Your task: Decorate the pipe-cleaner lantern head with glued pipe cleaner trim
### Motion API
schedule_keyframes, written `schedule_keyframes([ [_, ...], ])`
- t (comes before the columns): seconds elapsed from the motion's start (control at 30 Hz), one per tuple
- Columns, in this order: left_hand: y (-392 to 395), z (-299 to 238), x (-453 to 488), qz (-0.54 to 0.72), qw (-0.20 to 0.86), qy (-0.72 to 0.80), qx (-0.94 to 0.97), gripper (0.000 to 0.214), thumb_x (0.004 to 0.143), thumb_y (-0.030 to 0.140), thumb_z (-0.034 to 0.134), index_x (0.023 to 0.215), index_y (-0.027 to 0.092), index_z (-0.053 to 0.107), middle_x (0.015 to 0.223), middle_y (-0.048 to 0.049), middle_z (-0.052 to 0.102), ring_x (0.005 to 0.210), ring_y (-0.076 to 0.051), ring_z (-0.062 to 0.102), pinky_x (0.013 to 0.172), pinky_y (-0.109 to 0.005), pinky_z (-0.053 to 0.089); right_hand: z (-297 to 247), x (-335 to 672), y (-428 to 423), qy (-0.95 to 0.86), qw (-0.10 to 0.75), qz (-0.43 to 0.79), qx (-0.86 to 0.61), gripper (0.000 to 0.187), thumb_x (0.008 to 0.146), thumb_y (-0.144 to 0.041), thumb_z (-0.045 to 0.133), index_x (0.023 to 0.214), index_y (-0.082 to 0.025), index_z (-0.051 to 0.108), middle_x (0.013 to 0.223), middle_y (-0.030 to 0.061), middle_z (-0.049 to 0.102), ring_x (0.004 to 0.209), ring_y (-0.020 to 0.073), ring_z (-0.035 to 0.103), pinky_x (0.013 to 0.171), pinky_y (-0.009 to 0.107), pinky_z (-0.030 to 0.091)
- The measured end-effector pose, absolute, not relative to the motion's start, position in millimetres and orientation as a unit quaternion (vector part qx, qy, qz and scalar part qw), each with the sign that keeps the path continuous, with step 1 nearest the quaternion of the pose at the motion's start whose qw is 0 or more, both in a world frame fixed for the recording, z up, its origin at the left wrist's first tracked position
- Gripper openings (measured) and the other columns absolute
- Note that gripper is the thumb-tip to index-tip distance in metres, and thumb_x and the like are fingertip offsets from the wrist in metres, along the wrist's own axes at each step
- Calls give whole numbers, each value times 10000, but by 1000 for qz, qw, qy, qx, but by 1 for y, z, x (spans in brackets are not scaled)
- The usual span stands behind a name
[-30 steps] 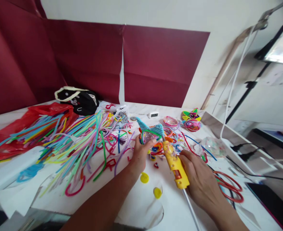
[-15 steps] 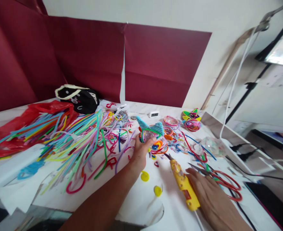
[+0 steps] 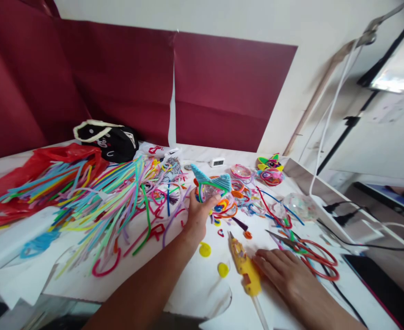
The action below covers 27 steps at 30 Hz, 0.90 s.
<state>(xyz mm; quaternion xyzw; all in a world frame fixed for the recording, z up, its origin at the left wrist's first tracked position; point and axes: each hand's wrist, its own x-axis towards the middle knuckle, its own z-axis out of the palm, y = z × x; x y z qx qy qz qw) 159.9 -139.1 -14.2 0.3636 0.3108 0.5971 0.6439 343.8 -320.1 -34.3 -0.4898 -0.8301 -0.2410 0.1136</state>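
My left hand [image 3: 199,215] is wrapped round a clear ball trimmed with pipe cleaners [image 3: 213,187], which has two pointed light-blue pieces on top and an orange and blue part low at the right. My right hand [image 3: 284,275] lies with its fingers stretched out, the tips beside the yellow glue gun [image 3: 246,268]; whether they touch it I cannot tell. The gun rests on the table, its nozzle facing away from me. To the right of that hand are red-handled scissors [image 3: 320,256]. Two yellow discs, one a round yellow piece [image 3: 205,250], lie between my arms.
Loose pipe cleaners [image 3: 108,215] spread across the left, some in a red plastic bag [image 3: 95,153]. At the back right stands a finished-looking colourful pipe-cleaner figure [image 3: 270,169]. A clear ball [image 3: 300,206], a power strip [image 3: 322,206] and a dark phone-like slab [image 3: 377,284] lie rightward.
The glue gun has come down and left, rolling onto its side. My right hand has flattened beside it. My left hand keeps the ball; the view has shifted slightly.
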Motion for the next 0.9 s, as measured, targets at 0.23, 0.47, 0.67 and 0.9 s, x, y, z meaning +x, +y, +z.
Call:
schedule_keyframes([
  [0.23,-143,-10,160,602,633,319,369,729,549,243,883,1183,188,527,1027,-39,703,916,-183,663,886,-325,509,-3,329,-305,-795,204,-225,-525,317,1042,-229,404,1303,-129,553,1088,128,732,933,213,714,775,330,598],
  [0.47,-145,-11,162,607,603,338,393,766,545,243,871,1204,205,484,1071,-56,680,929,-201,669,868,-340,525,7,282,-260,-768,248,-266,-527,413,1004,-161,393,1404,-74,444,987,142,693,815,237,678,656,346,599],
  [0.67,-147,-12,163,602,589,349,410,789,572,250,860,1239,228,439,1126,-65,669,963,-209,686,862,-336,541,0,273,-242,-745,256,-295,-541,436,977,-126,404,1405,-46,429,971,141,673,810,247,656,664,361,600],
  [0.9,-147,-12,164,603,576,354,424,766,561,259,851,1203,217,435,1155,-81,657,993,-212,680,870,-328,543,-7,274,-239,-734,255,-296,-556,465,978,-145,424,1436,-69,395,1017,148,685,848,255,659,700,365,595],
])
